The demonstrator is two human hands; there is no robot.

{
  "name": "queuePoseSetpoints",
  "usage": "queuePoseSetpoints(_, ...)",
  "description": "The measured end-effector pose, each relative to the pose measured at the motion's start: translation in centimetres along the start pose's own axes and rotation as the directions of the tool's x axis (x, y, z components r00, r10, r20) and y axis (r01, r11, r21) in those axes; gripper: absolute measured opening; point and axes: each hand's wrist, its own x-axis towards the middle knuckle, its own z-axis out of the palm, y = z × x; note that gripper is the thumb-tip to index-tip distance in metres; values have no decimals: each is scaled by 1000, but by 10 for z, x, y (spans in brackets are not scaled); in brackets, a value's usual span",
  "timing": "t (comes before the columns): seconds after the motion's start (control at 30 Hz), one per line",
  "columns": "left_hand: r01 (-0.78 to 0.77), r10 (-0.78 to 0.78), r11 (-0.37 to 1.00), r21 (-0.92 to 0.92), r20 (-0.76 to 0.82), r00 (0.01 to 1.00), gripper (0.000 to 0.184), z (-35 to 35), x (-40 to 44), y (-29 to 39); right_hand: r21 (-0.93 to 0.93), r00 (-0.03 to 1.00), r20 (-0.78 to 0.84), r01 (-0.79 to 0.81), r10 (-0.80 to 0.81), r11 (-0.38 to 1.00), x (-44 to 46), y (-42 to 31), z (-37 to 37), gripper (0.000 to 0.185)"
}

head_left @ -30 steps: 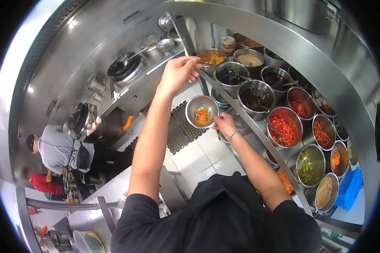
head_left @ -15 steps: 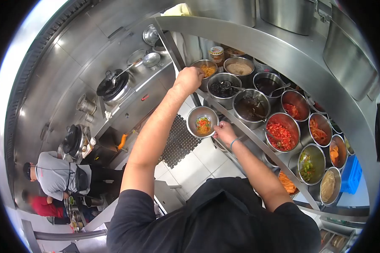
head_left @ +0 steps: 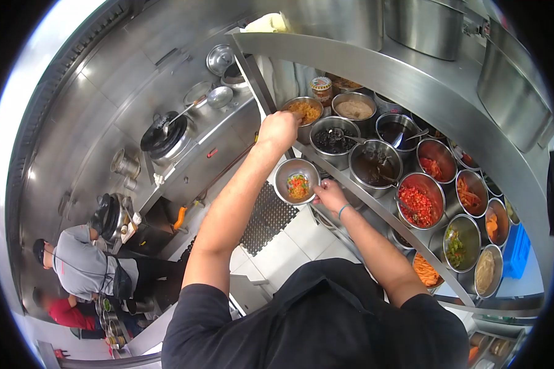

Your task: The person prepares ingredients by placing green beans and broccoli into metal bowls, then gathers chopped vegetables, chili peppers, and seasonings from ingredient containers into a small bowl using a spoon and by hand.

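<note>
My right hand grips the rim of a small steel mixing bowl. Chopped red, green and orange-yellow bits lie in the bottom of it. Stretched further out, my left hand is at the near edge of a steel pot of orange-yellow minced food. Its fingers are curled together, and their tips are mostly hidden, so whatever they hold does not show. Beside that pot stand a pot of dark sauce with a spoon and a pot of pale brown paste.
More steel pots hold brown sauce, chopped red chilli and green pieces. A metal shelf edge curves above them. Woks line the left counter. A person in grey and another in red stand lower left.
The view has shifted slightly, so the pots sit a little lower and further right. My left hand stays at the orange-yellow pot, and my right hand still holds the bowl.
</note>
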Motion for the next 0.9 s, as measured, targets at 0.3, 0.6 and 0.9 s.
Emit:
queuePoseSetpoints(0.3, -131, 95, 984, -117, -275, 957, 25, -5, -50, 6, 11, 998, 13, -64, 63, 998, 8, -2, -10, 16)
queuePoseSetpoints(0.6, -155, 110, 985, -78, -413, 904, 25, -15, -90, 14, 61, 992, 121, -54, 46, 997, 24, -4, -6, 20)
queuePoseSetpoints(0.9, 101, -245, 897, -430, -295, 924, 24, -3, -165, 23, -28, 994, 99, -37, 39, 999, 6, -21, 6, 19)
